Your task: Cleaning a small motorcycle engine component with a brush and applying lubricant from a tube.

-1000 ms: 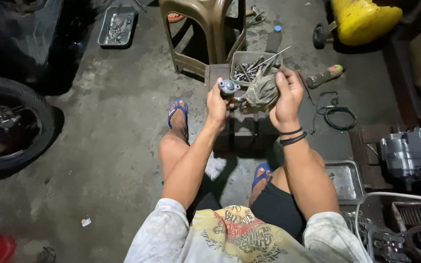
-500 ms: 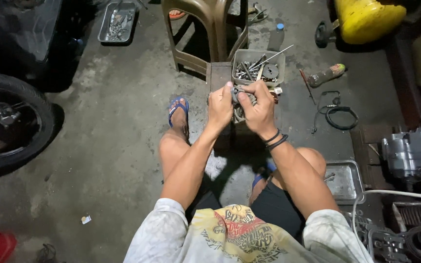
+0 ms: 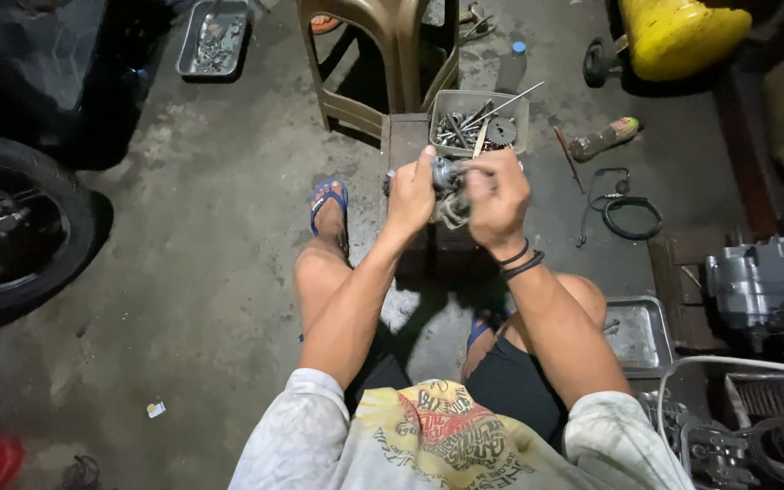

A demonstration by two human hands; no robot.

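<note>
I sit low over a concrete floor with both arms stretched out in front. My left hand grips a small metal part at chest height. My right hand presses a grey rag against that part, fingers closed round the cloth. The two hands touch each other. Just beyond them a wooden block carries a grey tray of bolts and tools. Most of the metal part is hidden between my fingers.
A brown plastic stool stands behind the block. A tyre lies at the left, a second parts tray at the back, a yellow tank and an engine block at the right, a steel pan by my right knee.
My right hand swung the rag from beside the part onto it, and both hands came together and dropped slightly toward me.
</note>
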